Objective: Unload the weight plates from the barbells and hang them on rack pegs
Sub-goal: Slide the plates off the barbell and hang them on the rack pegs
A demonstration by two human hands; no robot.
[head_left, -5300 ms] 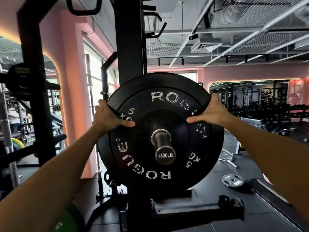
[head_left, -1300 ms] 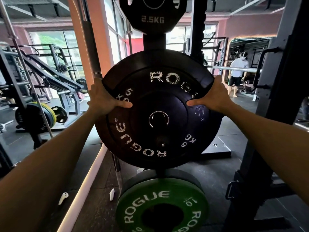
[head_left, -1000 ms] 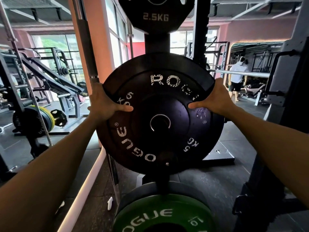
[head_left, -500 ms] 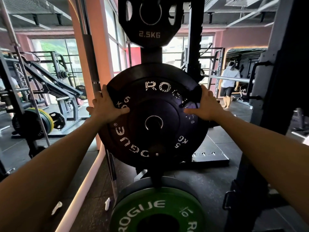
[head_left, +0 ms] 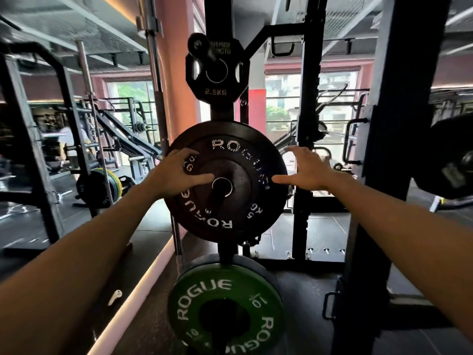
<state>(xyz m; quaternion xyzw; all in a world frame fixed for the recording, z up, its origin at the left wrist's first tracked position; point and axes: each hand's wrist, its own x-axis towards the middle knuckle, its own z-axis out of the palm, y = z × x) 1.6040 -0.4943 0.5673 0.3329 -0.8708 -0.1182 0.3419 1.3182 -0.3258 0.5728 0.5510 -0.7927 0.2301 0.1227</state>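
**A:** Where is the black 5 kg plate (head_left: 226,181) now?

**B:** On the middle peg of the rack post (head_left: 222,16), face toward the person, its bore around the peg end (head_left: 222,188). The peg's axis runs straight out at the camera, so the plate can only slide along that line.

**A:** And the hands?

**B:** The left hand (head_left: 176,175) lies flat on the plate's face, fingers spread, thumb pointing at the bore; pressing, not gripping. The right hand (head_left: 305,169) is open with fingers splayed, just off the plate's right rim, holding nothing. I cannot tell whether its thumb tip touches the face.

**A:** So the left is nearer?

**B:** Yes. Any last seating push would go forward from that palm, I'd judge.

**A:** Around it?

**B:** Above the hands hangs a 2.5 kg plate (head_left: 217,70); below them, a green 10 kg plate (head_left: 225,308).
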